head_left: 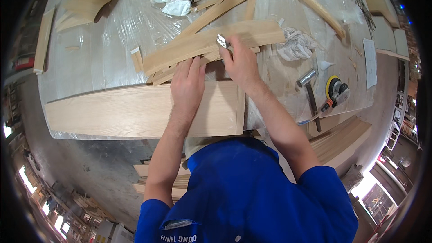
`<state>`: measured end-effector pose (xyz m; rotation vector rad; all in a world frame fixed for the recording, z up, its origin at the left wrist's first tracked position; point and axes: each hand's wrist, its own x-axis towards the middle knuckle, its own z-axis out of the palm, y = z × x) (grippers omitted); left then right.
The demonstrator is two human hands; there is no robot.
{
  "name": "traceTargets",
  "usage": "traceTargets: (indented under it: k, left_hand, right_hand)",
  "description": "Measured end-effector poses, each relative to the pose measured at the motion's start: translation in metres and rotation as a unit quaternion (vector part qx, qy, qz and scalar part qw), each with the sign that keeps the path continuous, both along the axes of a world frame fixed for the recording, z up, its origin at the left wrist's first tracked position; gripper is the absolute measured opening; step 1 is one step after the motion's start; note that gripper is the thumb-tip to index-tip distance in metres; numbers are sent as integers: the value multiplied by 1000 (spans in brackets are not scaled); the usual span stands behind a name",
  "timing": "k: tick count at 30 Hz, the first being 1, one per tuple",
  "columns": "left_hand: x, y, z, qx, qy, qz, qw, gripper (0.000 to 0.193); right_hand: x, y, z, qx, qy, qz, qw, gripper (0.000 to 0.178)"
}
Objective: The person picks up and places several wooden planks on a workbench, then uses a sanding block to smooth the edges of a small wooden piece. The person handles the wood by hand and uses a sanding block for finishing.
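Observation:
My right hand point(242, 64) is closed around a small silver metal tool point(221, 42); its exact kind is hard to make out. The tool's shiny end shows above a long pale wooden board point(180, 49), which lies slanted on top of several thinner wooden strips point(164, 76). My left hand point(186, 83) rests with fingers stretched out at the near edge of these strips, its thumb partly hidden. Below both hands, along the table's front edge, lies a wide flat wooden panel point(112, 112) with a crosspiece at its right end. My left wrist passes over this panel.
Plastic film covers the table point(103, 63). On the right are a crumpled cloth point(296, 44), a hammer point(310, 90) and a round sander point(336, 90) with a hose. Curved wood pieces point(85, 6) sit far left; white crumpled wads point(177, 7) lie at the back.

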<state>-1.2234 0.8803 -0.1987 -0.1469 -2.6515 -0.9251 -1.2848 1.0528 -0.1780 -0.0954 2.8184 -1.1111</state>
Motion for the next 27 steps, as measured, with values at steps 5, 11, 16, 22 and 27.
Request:
traceTargets:
  k: [5,11,16,22,27]
  left_hand:
    - [-9,-23,-2,20,2,-38,999,29]
    - [-51,-18,-27,-7,15,-126,992,33]
    - [-59,-20,-47,20,7,-127,992,35]
    - [-51,-17,-61,23,28,-123,992,28]
    - [-51,-17,-65,13,15,-114,993,28]
  right_hand:
    - [-8,-11,-23,89,28,20,995,24]
    - [-22,-10,-29,91,44,9,995,19]
    - [-10,-15,-16,94,-43,37,994,13]
    - [-1,-23,-22,142,-59,58,986,15]
    - [1,-24,-29,165,-47,66,983,16]
